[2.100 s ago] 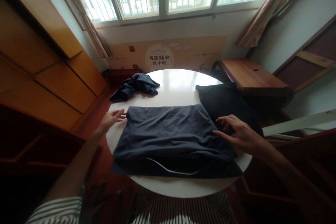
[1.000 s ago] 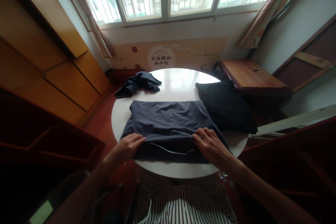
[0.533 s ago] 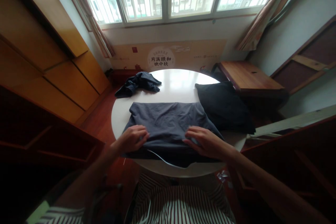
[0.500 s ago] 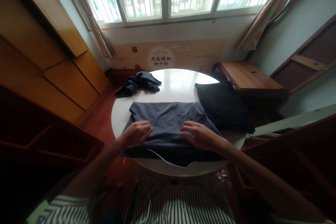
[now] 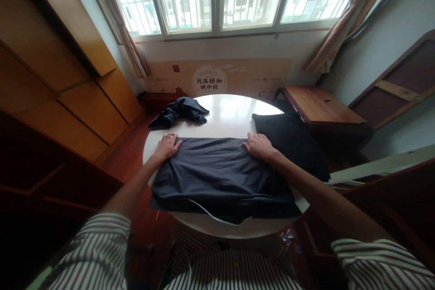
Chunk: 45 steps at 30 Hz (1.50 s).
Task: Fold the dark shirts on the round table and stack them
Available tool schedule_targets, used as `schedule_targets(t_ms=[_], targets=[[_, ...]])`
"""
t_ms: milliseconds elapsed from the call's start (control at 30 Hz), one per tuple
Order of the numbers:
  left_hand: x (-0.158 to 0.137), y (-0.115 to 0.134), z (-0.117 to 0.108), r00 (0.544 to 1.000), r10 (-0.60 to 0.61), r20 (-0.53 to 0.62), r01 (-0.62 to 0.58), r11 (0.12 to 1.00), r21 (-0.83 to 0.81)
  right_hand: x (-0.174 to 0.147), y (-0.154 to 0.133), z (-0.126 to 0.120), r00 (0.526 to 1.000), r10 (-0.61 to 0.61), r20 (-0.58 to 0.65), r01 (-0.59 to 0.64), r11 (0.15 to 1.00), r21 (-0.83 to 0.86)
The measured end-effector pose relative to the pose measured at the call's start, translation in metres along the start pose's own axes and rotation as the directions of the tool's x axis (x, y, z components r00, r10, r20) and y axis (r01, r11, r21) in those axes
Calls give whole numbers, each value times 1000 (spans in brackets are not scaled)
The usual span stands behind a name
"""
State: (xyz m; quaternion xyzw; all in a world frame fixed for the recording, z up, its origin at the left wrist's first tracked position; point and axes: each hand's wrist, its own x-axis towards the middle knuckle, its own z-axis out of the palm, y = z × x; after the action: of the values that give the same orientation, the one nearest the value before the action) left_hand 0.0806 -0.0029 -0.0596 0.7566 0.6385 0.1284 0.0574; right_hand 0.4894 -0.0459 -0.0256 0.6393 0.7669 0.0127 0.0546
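A dark grey garment [image 5: 217, 172] lies spread over the near half of a round white table [image 5: 231, 115], creased across its middle. A thin white cord or edging [image 5: 217, 218] runs along its near side. My left hand [image 5: 167, 146] rests on the garment's far left corner, fingers apart and laid flat. On the far right corner lies my right hand [image 5: 259, 146], also open, with its fingers on the cloth. Right of that hand, a black folded cloth item [image 5: 288, 142] reaches past the table's edge.
A crumpled dark garment [image 5: 180, 112] sits at the table's far left. Beyond the table on the right stands a wooden side table [image 5: 324, 105]. Wooden cabinets [image 5: 98, 108] line the left. A printed board [image 5: 238, 74] leans under the barred window.
Both hands have moved away from me and apart, from above the garment's middle to its far corners. The garment now lies flatter and wider.
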Motion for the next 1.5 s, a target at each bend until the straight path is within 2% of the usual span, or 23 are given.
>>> schedule_targets(t_ms=[67,200,333,467,567,700,800,900,1067,1200,1267,1333,1367,1433,1500], targets=[[6,-15,-5,999,-16,-51,9,991,-134,6,11,-11,999,-41,30,40,999,34],[14,-36,-13,997,-40,-67,12,925,-380,24,26,-28,990,-126,65,116,984,136],[22,-54,-20,959,-222,-175,117,875,-469,51,21,-33,992,-126,-27,129,956,264],[38,-62,-27,922,-307,-236,183,882,-434,81,0,-32,992,-101,-74,119,944,308],[34,-58,-30,908,-329,-258,226,905,-360,83,-12,-31,994,-45,-99,72,955,289],[-11,-47,-37,886,-361,-289,322,930,-174,46,-15,-30,992,68,-109,-38,966,256],[-52,-43,-41,881,-423,-210,419,906,-68,9,-13,-27,1000,13,-11,-10,962,272],[-77,-39,-38,890,-439,-120,443,896,7,-14,-14,-20,999,-43,33,33,964,264],[-86,-37,-26,936,-323,-140,333,941,58,-20,-9,-3,994,-101,-43,108,960,260],[-89,-44,-24,921,-347,-179,362,930,59,-19,0,0,995,-87,-43,95,960,264],[-93,-44,-26,915,-346,-209,367,928,68,-22,-3,-5,992,-96,-85,113,968,226],[-99,-37,-31,913,-267,-308,301,951,68,-30,-16,-15,971,-112,-210,146,977,155],[-104,-31,-34,908,-189,-375,229,971,65,-35,-26,-20,951,-137,-279,180,975,134],[-114,-16,-42,895,42,-445,-18,998,58,-48,-47,-31,895,-274,-353,340,930,140],[-125,-2,-51,877,333,-346,-340,939,42,-62,-67,-37,796,-489,-357,568,807,161]])
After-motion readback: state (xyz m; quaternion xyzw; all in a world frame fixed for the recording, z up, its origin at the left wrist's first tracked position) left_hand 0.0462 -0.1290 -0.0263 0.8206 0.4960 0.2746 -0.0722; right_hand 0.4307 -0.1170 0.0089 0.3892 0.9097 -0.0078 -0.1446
